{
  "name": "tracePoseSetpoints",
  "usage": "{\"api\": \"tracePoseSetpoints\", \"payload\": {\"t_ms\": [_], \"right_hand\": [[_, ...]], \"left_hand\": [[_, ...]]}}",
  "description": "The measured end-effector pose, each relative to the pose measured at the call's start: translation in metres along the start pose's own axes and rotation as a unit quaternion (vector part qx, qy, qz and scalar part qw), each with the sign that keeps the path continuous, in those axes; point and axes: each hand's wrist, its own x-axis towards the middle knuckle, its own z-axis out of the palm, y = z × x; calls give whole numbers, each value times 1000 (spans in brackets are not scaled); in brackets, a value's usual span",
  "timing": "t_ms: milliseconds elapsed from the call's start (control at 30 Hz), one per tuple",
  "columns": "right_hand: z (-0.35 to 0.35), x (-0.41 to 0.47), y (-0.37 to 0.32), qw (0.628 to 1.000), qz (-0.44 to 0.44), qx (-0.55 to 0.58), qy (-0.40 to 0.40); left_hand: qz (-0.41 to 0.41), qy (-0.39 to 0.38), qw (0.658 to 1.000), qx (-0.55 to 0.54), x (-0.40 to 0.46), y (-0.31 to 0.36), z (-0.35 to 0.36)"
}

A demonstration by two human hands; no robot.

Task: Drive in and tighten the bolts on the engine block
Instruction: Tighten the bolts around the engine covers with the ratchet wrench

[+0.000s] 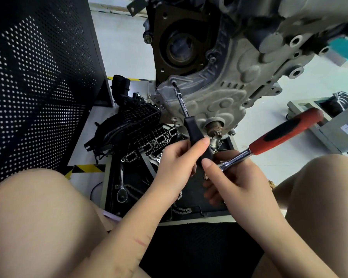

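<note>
Gripping black-handled long-shank driver (191, 125) with left hand (175, 167), seating tip in grey aluminium engine cover bolt (174, 83); right hand (235, 181) holding red-handled chrome ratchet (277, 137) ready for tightening.

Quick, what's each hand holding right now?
Left hand: grips the black-handled driver.
Right hand: holds the red-handled ratchet, thumb touching the driver.

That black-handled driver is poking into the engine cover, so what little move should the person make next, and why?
Probably twist the black-handled driver with the left hand to run the bolt in. Its tip already sits at a bolt hole on the engine cover, and the fingers of that hand grip the handle. The right hand holds the red ratchet away from the cover, likely for final tightening.
</note>
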Motion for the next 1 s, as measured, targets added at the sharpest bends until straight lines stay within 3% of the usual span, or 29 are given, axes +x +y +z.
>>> {"api": "tracePoseSetpoints", "payload": {"t_ms": [100,167,333,533,733,900,1000], "right_hand": [[0,1,1,1000,22,20,-4],[-1,2,1,993,73,90,-18],[-9,7,-5,917,241,310,-64],[-8,8,-3,881,294,359,-95],[-3,3,-6,942,198,266,-54],[-2,1,-4,997,43,66,-9],[-2,0,0,997,-33,-76,10]], "left_hand": [[5,-6,1000,11,0,2,-1],[-1,-21,1000,7,1,2,-1],[-32,-63,997,-41,0,4,0],[-31,-71,995,-64,0,6,-1],[-11,-35,999,-33,-1,4,0],[-2,-10,1000,1,-1,0,0],[-7,4,1000,-23,0,-1,2]]}}
